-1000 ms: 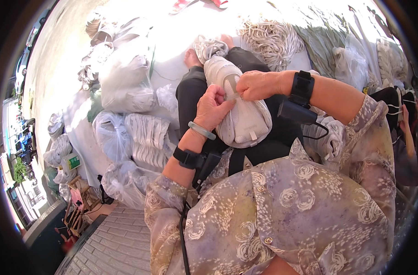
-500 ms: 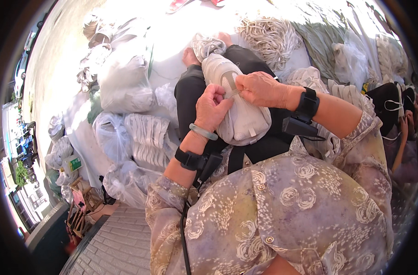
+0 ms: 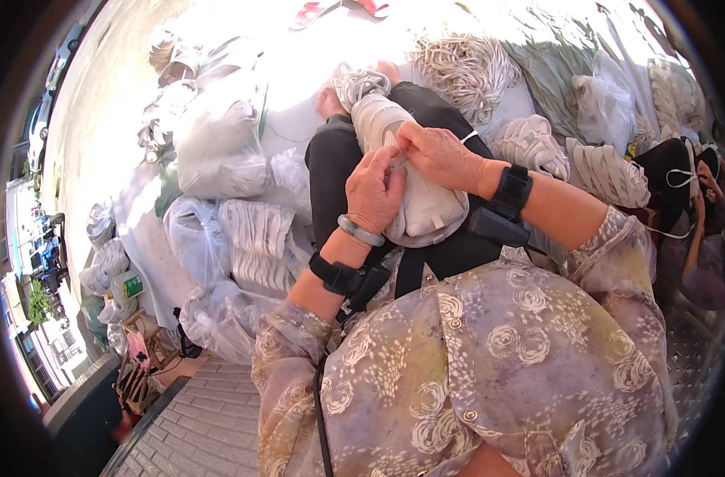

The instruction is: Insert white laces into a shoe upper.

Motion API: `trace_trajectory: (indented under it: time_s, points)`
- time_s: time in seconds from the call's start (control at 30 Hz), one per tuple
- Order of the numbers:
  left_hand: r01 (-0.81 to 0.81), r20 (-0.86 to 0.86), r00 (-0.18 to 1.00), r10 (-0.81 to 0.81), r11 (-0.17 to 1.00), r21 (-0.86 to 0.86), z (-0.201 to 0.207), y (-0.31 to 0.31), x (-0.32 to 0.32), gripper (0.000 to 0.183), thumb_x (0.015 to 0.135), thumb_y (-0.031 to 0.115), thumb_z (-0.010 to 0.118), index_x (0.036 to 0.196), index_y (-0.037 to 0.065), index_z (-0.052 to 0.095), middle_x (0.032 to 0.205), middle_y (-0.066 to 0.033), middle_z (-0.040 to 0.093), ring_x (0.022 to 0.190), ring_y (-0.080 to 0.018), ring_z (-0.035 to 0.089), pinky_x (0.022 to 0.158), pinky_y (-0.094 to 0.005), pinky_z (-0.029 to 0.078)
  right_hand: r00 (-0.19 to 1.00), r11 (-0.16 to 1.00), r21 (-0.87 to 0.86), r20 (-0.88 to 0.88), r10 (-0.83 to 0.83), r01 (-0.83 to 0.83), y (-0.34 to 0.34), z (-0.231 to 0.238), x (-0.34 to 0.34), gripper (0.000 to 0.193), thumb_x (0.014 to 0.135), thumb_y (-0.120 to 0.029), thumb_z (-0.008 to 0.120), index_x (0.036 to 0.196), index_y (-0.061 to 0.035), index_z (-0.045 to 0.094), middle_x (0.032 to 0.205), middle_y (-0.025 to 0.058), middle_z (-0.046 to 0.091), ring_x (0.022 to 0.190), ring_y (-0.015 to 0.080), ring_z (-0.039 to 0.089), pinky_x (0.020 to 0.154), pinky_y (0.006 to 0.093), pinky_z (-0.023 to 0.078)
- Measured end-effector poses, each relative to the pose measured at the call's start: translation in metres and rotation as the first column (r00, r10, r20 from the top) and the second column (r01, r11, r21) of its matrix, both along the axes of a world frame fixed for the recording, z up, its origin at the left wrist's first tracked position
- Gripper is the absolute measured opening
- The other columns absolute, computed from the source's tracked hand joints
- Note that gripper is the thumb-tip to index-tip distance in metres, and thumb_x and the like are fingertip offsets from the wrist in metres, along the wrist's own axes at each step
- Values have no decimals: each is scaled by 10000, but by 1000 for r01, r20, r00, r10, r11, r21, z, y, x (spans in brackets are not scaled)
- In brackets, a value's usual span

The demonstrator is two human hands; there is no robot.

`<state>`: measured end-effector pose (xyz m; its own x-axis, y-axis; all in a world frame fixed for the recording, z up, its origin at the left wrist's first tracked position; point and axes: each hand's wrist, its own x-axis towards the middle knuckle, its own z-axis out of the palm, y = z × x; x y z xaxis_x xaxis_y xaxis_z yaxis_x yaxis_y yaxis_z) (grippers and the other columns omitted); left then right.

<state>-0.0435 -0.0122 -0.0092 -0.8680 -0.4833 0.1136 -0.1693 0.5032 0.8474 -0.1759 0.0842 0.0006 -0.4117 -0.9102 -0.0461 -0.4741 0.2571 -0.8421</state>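
Observation:
A white shoe lies lengthwise between my thighs, its heel end with a small tab toward me. Over its lace opening both my hands are closed in pinches, fingertips nearly touching. My left hand grips a thin pale shoelace from the left side. From the right, my right hand pinches the same shoelace just beyond it. The fingers cover most of the lace and the eyelets. Near my feet, a coil of white laces sits against the shoe's far end.
A big heap of white laces lies far right. Stacked white shoes stand right of my thigh; more shoes sit at left beside plastic bags. Red slippers are at the far edge. Another person's hand shows at right.
My right hand has shifted slightly left and away from me, and the hands are closer together. The stretch of lace seen between them before is now mostly hidden.

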Motion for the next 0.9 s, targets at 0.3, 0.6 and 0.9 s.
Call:
trace_trajectory:
  time_s: [0.3, 0.6, 0.9]
  points:
    - [80, -72, 991, -109, 943, -323, 4, 1, 0, 139, 758, 68, 620, 893, 41, 640, 791, -96, 599, 677, -255, 602, 608, -308, 482, 980, 979, 98, -72, 186, -179, 14, 9, -22, 103, 790, -118, 533, 776, -16, 541, 647, 142, 567, 608, 250, 572, 593, 355, 441]
    - [186, 188, 968, -165, 978, -97, 2, -14, -18, 83, 736, 72, 611, 756, 7, 565, 653, -106, 557, 577, -202, 548, 558, -298, 437, 989, 987, 57, 2, 148, -148, 14, -5, -24, 106, 784, -115, 536, 798, -12, 552, 652, 148, 559, 603, 254, 560, 604, 352, 438]
    - [32, 328, 945, 17, 989, -142, 23, -77, 54, 65, 754, 60, 573, 713, 18, 545, 641, -144, 577, 617, -298, 574, 578, -385, 442, 970, 953, 239, -112, 218, -186, 31, 20, -44, 186, 710, -66, 478, 874, -42, 561, 737, 177, 603, 733, 359, 585, 664, 418, 439]
